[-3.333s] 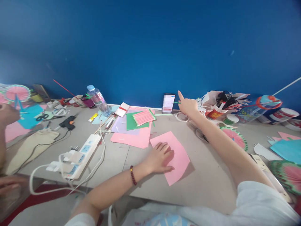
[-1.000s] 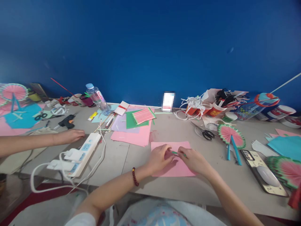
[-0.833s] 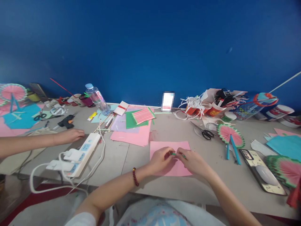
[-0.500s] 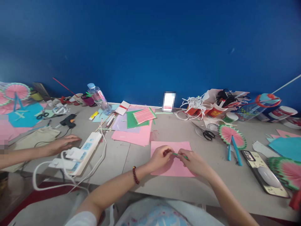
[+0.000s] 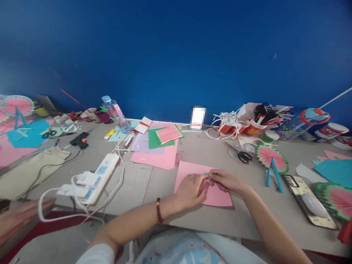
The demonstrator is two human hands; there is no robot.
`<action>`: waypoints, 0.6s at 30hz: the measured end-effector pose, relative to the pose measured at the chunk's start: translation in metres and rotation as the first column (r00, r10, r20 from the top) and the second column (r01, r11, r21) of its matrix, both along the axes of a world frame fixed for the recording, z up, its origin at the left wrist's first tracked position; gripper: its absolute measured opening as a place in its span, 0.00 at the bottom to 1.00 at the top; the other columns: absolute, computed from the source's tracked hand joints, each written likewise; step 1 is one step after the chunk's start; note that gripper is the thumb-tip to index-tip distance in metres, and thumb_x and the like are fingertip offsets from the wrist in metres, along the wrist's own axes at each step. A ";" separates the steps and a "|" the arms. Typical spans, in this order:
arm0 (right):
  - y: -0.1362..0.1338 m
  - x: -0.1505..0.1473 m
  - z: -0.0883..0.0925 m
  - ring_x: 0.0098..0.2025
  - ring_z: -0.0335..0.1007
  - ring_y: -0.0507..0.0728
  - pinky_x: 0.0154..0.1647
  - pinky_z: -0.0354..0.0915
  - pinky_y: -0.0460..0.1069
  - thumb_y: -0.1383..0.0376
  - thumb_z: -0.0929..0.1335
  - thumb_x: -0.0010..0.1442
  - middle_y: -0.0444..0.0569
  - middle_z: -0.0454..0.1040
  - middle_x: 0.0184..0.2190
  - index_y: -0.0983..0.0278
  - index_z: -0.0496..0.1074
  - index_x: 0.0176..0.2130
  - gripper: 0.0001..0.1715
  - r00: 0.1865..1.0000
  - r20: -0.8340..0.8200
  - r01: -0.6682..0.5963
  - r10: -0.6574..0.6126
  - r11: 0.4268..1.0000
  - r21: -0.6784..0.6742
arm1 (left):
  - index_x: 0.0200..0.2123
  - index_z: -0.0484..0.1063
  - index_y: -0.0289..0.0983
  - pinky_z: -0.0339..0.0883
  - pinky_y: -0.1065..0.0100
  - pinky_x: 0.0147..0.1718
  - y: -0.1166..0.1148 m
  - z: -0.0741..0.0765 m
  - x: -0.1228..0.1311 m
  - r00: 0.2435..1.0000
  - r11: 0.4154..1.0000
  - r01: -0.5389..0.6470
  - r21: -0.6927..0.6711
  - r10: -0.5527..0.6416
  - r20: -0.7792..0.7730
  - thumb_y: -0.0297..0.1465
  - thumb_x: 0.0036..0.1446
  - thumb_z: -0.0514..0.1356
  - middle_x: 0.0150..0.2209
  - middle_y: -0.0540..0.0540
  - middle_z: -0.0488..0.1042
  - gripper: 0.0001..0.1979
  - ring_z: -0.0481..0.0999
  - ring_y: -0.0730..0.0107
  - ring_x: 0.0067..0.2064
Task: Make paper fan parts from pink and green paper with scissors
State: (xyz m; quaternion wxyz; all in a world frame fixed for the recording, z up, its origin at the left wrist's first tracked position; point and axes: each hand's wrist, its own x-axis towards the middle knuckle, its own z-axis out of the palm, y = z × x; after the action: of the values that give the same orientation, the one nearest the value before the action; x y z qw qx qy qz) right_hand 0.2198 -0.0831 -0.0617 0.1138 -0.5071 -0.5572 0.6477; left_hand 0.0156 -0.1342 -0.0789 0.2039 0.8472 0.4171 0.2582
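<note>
A pink sheet of paper point(image 5: 220, 198) lies on the table in front of me, turned slightly askew. Over it, my left hand point(image 5: 191, 189) and my right hand point(image 5: 224, 179) nearly meet. Between their fingertips shows a short bit of a thin green paper strip point(image 5: 206, 175), looking bent. The right thumb and fingers pinch its end. My left hand is closed around the other end, its fingers partly hiding the strip. A folded pink paper piece with green edges point(image 5: 169, 134) rests on green paper point(image 5: 154, 141) farther back.
Left of me are a power strip point(image 5: 103, 176) with white cables, a glue gun point(image 5: 79, 140) and a bottle point(image 5: 117, 113). Scissors point(image 5: 242, 156), a round paper fan point(image 5: 272, 159) and a phone point(image 5: 309, 201) bearing a mouse lie right. Another person's hand point(image 5: 24, 216) is at lower left.
The pink sheet has turned a little under my hands. My left hand has rolled palm-down, and the green strip now looks bent. The other person's hand has drawn back toward the lower left.
</note>
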 end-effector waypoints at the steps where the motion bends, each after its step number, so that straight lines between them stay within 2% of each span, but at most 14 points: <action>1: 0.004 0.003 -0.002 0.10 0.42 0.43 0.11 0.37 0.43 0.46 0.65 0.54 0.39 0.67 0.18 0.63 0.63 0.30 0.22 0.997 -0.073 0.022 -0.025 0.999 -0.040 | 0.46 0.63 0.36 0.64 0.62 0.43 -0.001 -0.001 0.001 1.000 1.000 0.012 0.007 -0.012 -0.010 0.32 0.60 0.53 0.41 0.43 0.73 0.11 0.71 0.61 0.43; 5: 0.011 0.011 -0.002 0.10 0.36 0.42 0.11 0.31 0.43 0.45 0.68 0.51 0.37 0.65 0.16 0.63 0.64 0.30 0.24 0.971 -0.200 0.105 -0.131 0.985 -0.137 | 0.47 0.65 0.36 0.62 0.61 0.47 -0.004 -0.003 0.004 0.981 0.986 0.138 0.097 -0.122 -0.151 0.35 0.60 0.55 0.48 0.41 0.70 0.13 0.68 0.59 0.49; 8: 0.008 0.003 0.003 0.11 0.38 0.42 0.11 0.33 0.43 0.47 0.70 0.51 0.37 0.65 0.17 0.64 0.66 0.31 0.23 0.961 -0.224 0.133 -0.165 0.979 -0.153 | 0.50 0.65 0.36 0.59 0.57 0.50 -0.007 -0.002 0.008 0.934 0.951 0.259 0.168 -0.202 -0.295 0.42 0.59 0.56 0.52 0.38 0.67 0.20 0.64 0.54 0.52; 11: 0.005 -0.021 0.012 0.13 0.44 0.42 0.13 0.37 0.43 0.49 0.70 0.52 0.38 0.66 0.19 0.64 0.67 0.30 0.21 0.957 -0.251 0.112 -0.143 0.985 -0.132 | 0.55 0.63 0.35 0.56 0.54 0.51 -0.010 -0.003 0.018 0.895 0.915 0.343 0.215 -0.248 -0.371 0.43 0.61 0.53 0.52 0.36 0.66 0.24 0.63 0.51 0.54; 13: 0.001 -0.041 0.020 0.14 0.45 0.42 0.15 0.39 0.43 0.52 0.70 0.53 0.38 0.65 0.19 0.65 0.68 0.30 0.18 0.958 -0.259 0.097 -0.119 0.991 -0.095 | 0.56 0.64 0.35 0.56 0.52 0.51 -0.011 -0.005 0.027 0.887 0.910 0.360 0.207 -0.264 -0.379 0.43 0.61 0.53 0.51 0.36 0.67 0.24 0.63 0.49 0.54; 15: -0.006 -0.058 0.031 0.14 0.45 0.43 0.15 0.38 0.43 0.54 0.69 0.53 0.37 0.63 0.19 0.64 0.67 0.29 0.16 0.957 -0.245 0.138 -0.157 0.986 -0.094 | 0.54 0.66 0.37 0.57 0.52 0.50 -0.012 -0.010 0.038 0.883 0.916 0.368 0.162 -0.289 -0.368 0.41 0.60 0.54 0.51 0.37 0.69 0.22 0.64 0.48 0.53; 17: -0.017 -0.068 0.047 0.14 0.44 0.43 0.15 0.37 0.44 0.53 0.68 0.53 0.36 0.60 0.18 0.63 0.67 0.29 0.16 0.944 -0.258 0.178 -0.206 0.976 -0.126 | 0.51 0.70 0.37 0.59 0.55 0.47 -0.013 -0.018 0.048 0.881 0.923 0.375 0.089 -0.325 -0.345 0.37 0.58 0.54 0.48 0.39 0.72 0.19 0.67 0.52 0.50; 18: -0.023 -0.070 0.057 0.14 0.43 0.43 0.15 0.37 0.44 0.53 0.69 0.53 0.36 0.59 0.17 0.64 0.69 0.31 0.16 0.943 -0.274 0.158 -0.190 0.978 -0.134 | 0.49 0.72 0.36 0.60 0.55 0.46 -0.014 -0.022 0.053 0.891 0.937 0.346 0.055 -0.310 -0.333 0.37 0.58 0.55 0.46 0.40 0.74 0.18 0.68 0.53 0.49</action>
State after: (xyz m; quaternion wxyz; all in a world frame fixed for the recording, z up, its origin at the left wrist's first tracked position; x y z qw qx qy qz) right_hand 0.1496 -0.1066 -0.0052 0.2216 -0.4613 -0.4512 0.7311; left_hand 0.0682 -0.1478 -0.1006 0.1262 0.9461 0.2802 0.1027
